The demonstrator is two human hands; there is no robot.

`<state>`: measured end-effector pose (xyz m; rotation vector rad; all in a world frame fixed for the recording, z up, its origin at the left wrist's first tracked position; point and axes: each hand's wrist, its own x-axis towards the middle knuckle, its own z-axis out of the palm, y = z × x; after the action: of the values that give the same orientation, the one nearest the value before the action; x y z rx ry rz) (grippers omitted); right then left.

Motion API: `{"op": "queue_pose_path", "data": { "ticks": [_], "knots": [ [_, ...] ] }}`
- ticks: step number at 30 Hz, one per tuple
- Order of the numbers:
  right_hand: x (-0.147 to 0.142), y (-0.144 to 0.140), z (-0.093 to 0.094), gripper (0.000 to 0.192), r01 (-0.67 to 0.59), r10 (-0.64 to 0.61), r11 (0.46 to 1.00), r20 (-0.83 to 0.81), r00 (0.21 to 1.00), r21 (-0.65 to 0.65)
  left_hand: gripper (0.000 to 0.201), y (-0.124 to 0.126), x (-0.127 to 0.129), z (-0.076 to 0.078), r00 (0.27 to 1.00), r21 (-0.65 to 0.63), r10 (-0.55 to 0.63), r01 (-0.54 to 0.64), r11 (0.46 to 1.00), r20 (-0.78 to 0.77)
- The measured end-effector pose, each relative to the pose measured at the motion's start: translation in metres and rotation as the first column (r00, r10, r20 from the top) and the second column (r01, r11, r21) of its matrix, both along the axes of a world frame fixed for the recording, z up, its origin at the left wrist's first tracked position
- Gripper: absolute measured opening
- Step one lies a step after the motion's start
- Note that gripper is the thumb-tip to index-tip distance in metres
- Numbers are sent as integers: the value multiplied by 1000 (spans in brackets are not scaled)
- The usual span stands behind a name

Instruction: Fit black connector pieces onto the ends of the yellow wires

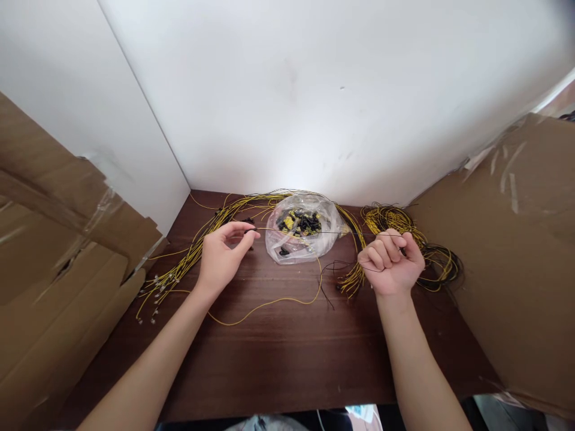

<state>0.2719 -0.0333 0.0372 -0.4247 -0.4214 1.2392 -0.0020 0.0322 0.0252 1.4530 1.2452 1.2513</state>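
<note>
Head view, and the left hand's (224,254) thumb and index finger are pinching a small black piece (250,230) left of centre in the frame! Across at centre right, the right hand (392,263) is curled into a fist, thumb against bent fingers, apparently gripping a thin strand (350,234); exactly what sits inside that fist, I can't tell. That strand runs almost straight between the hands, its long axis nearly level, left to right. It looks light, soft and bendy, likely slippery and easy to kink, so a fingertip pinch near each end should suit it. Below the strand sits a see-through plastic bag (299,255) of black and yellow bits. Further out, a yellow-and-black wire bundle (197,239) fans toward the lower left, and coiled wires (442,263) lie at right, all on the brown table (278,353).
</note>
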Motion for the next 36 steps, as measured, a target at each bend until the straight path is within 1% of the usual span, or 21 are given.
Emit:
{"op": "queue_pose_path", "data": {
  "ticks": [2, 3, 4, 5, 6, 7, 8, 10, 12, 13, 14, 15, 16, 17, 20, 22, 23, 25, 29, 32, 36],
  "knots": [
    [-1, 2, 0, 22, 28, -20, 996, 98, 995, -85, 21, 0, 0, 0, 997, -54, -27, 31, 998, 69],
    [-1, 4, 0, 21, 69, -43, 988, 177, 983, -141, 22, 1, 0, 0, 994, -74, -30, 38, 997, 102],
    [-2, 5, -2, 21, 143, -86, 971, 279, 956, -193, 23, 1, 0, 0, 991, -85, -27, 38, 996, 132],
    [-4, 7, -4, 21, 250, -145, 941, 397, 906, -226, 24, 1, 0, 0, 988, -83, -17, 30, 996, 152],
    [-5, 9, -7, 19, 372, -210, 901, 523, 826, -225, 24, 1, 0, -1, 987, -69, -4, 15, 998, 158],
    [-6, 11, -10, 17, 488, -271, 853, 641, 718, -186, 24, 1, 1, -1, 989, -44, 10, -3, 999, 148],
    [-7, 12, -12, 16, 582, -321, 805, 741, 590, -115, 23, 1, 1, -2, 992, -13, 20, -18, 1000, 128],
    [-9, 13, -16, 21, 681, -370, 728, 879, 299, 74, 20, 0, 1, -2, 997, 60, 23, -27, 998, 71],
    [-11, 12, -17, 27, 689, -380, 667, 925, -13, 284, 16, -2, 2, -2, 1000, 145, -14, 11, 989, 20],
    [-13, 11, -16, 26, 662, -381, 650, 914, -140, 373, 14, -4, 3, -2, 999, 190, -42, 42, 981, -2],
    [-16, 10, -15, 23, 619, -386, 652, 894, -225, 438, 12, -5, 4, -2, 997, 232, -74, 78, 970, -23],
    [-21, 8, -14, 19, 568, -396, 672, 879, -266, 475, 11, -6, 5, -2, 993, 265, -110, 118, 957, -43],
    [-27, 7, -13, 16, 509, -410, 709, 873, -264, 487, 11, -8, 7, -2, 987, 288, -147, 159, 944, -61],
    [-34, 5, -13, 15, 445, -417, 757, 878, -235, 478, 11, -10, 9, -2, 981, 303, -181, 196, 933, -76],
    [-60, -1, -13, 17, 242, -364, 893, 925, -106, 379, 12, -15, 14, -4, 960, 308, -261, 280, 909, -104],
    [-74, -5, -15, 22, 127, -310, 942, 950, -29, 311, 12, -19, 18, -5, 950, 302, -292, 313, 901, -112],
    [-80, -6, -16, 23, 86, -295, 952, 955, -15, 295, 13, -20, 19, -5, 945, 296, -306, 326, 898, -112],
    [-85, -8, -18, 22, 61, -292, 954, 956, -20, 293, 14, -23, 22, -6, 936, 285, -336, 353, 891, -106],
    [-84, -9, -22, 11, 110, -301, 947, 953, -30, 302, 15, -26, 24, -6, 916, 285, -399, 393, 874, -38],
    [-83, -9, -23, 10, 117, -296, 949, 955, 0, 294, 19, -27, 25, -6, 899, 271, -430, 394, 878, 85],
    [-86, -10, -22, 11, 136, -313, 942, 949, 32, 306, 23, -27, 27, -5, 852, 178, -441, 405, 897, 282]
  ]
}}
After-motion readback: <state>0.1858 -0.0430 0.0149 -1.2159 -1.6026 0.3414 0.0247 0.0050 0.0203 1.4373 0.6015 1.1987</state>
